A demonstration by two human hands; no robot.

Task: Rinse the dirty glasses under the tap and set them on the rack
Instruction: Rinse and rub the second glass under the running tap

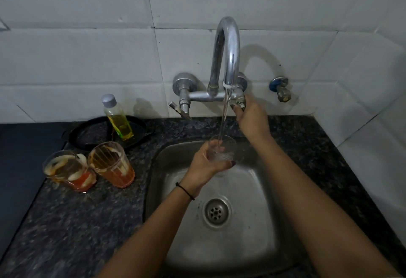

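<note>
Glass [222, 146] under the running tap [227, 47] over the sink [252, 223], our left hand [204, 168] wrapped round it | right hand [250, 115] pinching the tap handle [240, 103] | 2 dirty glasses [70, 169] sitting on the counter [77, 223] | looks like we're on 1 of 3, no rack in sight yet lol

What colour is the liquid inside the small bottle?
Yellow: the bottle shows it clearly in the head view.
</note>
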